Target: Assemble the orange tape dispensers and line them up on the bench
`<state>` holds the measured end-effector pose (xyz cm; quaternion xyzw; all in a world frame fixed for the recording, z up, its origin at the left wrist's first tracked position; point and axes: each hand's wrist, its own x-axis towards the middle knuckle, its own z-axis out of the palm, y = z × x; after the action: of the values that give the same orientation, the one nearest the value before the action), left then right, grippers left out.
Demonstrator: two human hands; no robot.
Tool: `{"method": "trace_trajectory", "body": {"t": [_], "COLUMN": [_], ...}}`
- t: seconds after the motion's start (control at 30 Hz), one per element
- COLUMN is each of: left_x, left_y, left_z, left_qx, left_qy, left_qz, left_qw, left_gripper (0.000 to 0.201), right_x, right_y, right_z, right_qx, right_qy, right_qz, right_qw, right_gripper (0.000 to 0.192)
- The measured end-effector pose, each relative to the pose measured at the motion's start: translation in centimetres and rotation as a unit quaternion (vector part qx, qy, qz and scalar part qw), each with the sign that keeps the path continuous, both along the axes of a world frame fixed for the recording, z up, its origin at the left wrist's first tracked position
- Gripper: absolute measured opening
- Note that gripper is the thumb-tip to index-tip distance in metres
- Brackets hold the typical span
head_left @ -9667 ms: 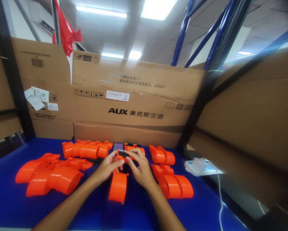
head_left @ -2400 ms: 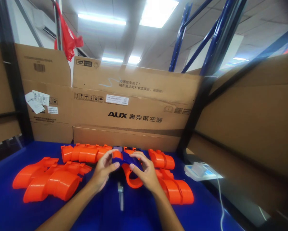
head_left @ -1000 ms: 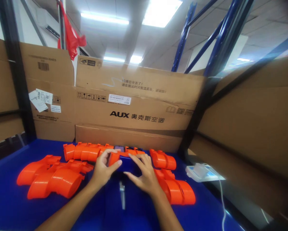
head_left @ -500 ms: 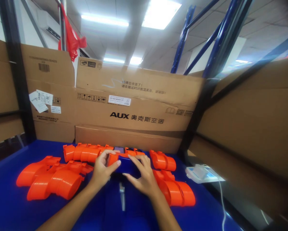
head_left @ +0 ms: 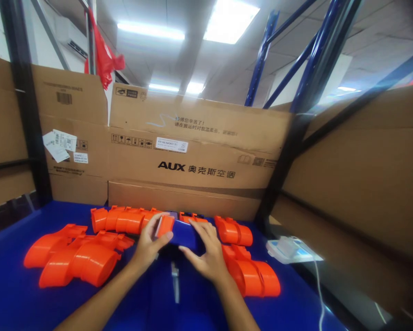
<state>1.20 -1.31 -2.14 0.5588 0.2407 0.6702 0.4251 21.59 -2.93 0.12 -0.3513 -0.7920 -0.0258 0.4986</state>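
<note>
Both hands hold one glossy blue curved piece (head_left: 185, 233) with an orange block-like part (head_left: 165, 226) at its left end. My left hand (head_left: 148, 242) grips the orange part between thumb and fingers. Around the right end of the blue piece, my right hand (head_left: 206, 250) is curved, fingers on top and thumb below. The exact kind of this piece is not clear. Beneath the hands, a narrow silvery metal tool (head_left: 175, 284) lies on the blue tabletop (head_left: 140, 305); part of it is blurred.
Orange curved plastic parts (head_left: 78, 263) lie at the left, more orange parts (head_left: 125, 219) stand in a row at the back, and others (head_left: 258, 277) sit at the right. A white device with a cable (head_left: 292, 249) rests at the right edge. A cardboard wall (head_left: 192, 193) closes the back.
The held piece has tilted, so the orange end shows more of its face and the blue body slopes down to the right. Both hands keep their hold with little movement.
</note>
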Motion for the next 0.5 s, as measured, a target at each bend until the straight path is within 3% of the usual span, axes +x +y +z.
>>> {"method": "trace_trajectory", "body": {"t": [0.1,0.23,0.33,0.5], "left_x": [0.3,0.5,0.4,0.6], "left_y": [-0.4,-0.9,-1.0,-0.7], "left_z": [-0.1,-0.2,0.0,0.4], "left_qx": [0.01,-0.015,-0.038,-0.082], "left_qy": [-0.043,-0.043,-0.022,-0.058], "left_qz": [-0.081,-0.152,-0.147,-0.09], "left_qw": [0.996,0.987,0.988,0.991], "left_gripper": [0.058,0.062,0.05,0.049], "right_x": [0.2,0.2,0.1,0.0], "right_y": [0.0,0.3,0.5,0.6], "right_z": [0.3,0.5,-0.2,-1.4], "right_qx": [-0.078,-0.195,-0.244,-0.281], "right_qy": [0.092,0.164,0.176,0.187], "right_qz": [0.058,0.155,0.179,0.143], "right_qw": [0.991,0.955,0.937,0.93], "right_gripper": [0.05,0.041,0.043,0.052]}}
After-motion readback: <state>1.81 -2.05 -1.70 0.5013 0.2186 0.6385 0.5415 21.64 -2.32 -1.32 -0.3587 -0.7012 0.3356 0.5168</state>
